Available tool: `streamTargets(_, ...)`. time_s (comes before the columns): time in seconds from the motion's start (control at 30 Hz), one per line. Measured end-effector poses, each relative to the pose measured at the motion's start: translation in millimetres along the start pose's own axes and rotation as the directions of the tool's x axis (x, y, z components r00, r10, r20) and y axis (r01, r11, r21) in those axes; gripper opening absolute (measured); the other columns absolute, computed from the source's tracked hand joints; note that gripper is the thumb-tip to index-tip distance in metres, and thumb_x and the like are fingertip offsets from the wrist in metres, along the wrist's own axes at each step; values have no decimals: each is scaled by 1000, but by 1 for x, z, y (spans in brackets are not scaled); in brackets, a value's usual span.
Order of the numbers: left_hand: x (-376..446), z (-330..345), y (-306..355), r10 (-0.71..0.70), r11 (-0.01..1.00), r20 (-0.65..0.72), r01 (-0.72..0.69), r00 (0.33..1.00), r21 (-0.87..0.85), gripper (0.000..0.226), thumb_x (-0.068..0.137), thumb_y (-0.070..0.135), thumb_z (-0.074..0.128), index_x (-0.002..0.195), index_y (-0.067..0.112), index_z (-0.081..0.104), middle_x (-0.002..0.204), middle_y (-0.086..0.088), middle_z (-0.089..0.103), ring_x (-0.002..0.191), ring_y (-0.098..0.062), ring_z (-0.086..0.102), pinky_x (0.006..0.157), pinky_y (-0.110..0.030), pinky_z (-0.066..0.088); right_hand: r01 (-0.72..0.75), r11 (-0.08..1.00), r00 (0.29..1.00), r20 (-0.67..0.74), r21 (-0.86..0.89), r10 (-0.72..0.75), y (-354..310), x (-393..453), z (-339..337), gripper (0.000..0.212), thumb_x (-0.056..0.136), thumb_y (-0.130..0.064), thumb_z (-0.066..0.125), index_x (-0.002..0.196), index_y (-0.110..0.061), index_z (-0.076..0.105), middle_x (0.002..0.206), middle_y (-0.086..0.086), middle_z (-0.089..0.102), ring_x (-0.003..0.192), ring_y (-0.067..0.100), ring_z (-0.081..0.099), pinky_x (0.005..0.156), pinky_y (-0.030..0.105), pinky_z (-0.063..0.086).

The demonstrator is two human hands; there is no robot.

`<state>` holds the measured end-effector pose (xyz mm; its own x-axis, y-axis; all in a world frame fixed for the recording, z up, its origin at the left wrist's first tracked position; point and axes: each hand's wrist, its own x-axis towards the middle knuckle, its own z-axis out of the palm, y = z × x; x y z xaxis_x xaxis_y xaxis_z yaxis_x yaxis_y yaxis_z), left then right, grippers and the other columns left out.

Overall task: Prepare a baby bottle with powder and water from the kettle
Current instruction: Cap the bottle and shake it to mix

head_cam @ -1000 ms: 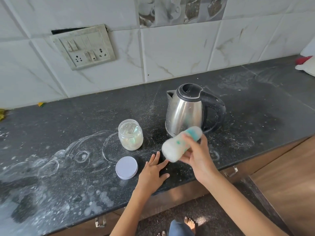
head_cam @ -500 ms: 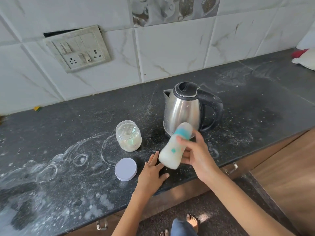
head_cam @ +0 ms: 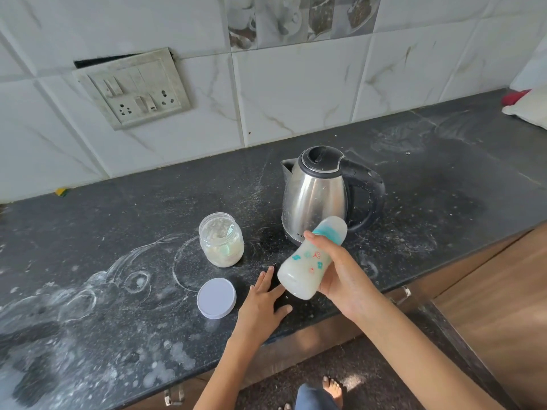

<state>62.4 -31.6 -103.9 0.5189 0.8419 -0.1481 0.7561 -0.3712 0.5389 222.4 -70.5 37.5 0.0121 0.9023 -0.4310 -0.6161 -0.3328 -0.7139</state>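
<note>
Milky-white baby bottle (head_cam: 310,261) gripped tilted in R hand (head_cam: 340,273) above counter (head_cam: 444,187); L hand (head_cam: 262,303) flat, fingers straight, holding nothing.

Bare arms (head_cam: 414,335) — no sleeves, barefoot.

the kettle (head_cam: 313,199) is glossy brushed steel with a black plastic lid and handle. the bottle (head_cam: 310,263) looks like cloudy, matt plastic. the jar (head_cam: 221,244) is clear, perhaps plastic. the bench (head_cam: 444,184) is dark speckled stone, dusted white; the tiles (head_cam: 296,93) are glossy.
</note>
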Motion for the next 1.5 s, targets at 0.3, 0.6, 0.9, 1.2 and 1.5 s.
streamTargets(0.3,1,-1,1,2,1000,2,-2,1000,-2,53,92,37,56,141,31,40,160,3,11,148,-18,7,120,-46,14,-1,987,1000,29,-163,6,-2,1,-6,36,93,-5,49,128,-15,45,113,12,62,100,22,66,76,36,59)
streamTargets(0.6,-2,-11,9,-29,1000,37,29,999,1,59,94,38,53,147,35,27,160,2,-3,148,-21,-3,120,-43,9,323,890,944,42,-322,-327,-10,-4,-4,86,81,-1,70,134,-54,29,124,4,60,103,21,70,73,40,61)
streamTargets(0.9,-8,-6,6,-78,995,16,79,997,-68,64,89,41,58,145,25,31,157,1,20,147,-23,14,120,-42,15,160,981,987,-8,-109,-162,11,-6,3,76,77,-7,74,138,-33,38,111,11,68,95,31,73,68,46,61)
streamTargets(1.2,-4,-4,8,-13,996,10,14,1000,-92,58,86,53,59,138,34,43,155,-3,29,145,-27,21,116,-42,26,162,976,987,9,-147,-163,2,-11,3,66,76,-10,74,133,-28,44,119,16,67,95,35,72,67,48,61)
streamTargets(1.5,-9,-11,13,-86,982,-25,81,996,-171,55,93,27,58,141,24,32,151,3,26,140,-21,31,101,-6,32,105,974,992,92,-202,-88,11,-19,16,70,76,-10,77,134,-29,44,115,19,66,90,35,72,64,46,61)
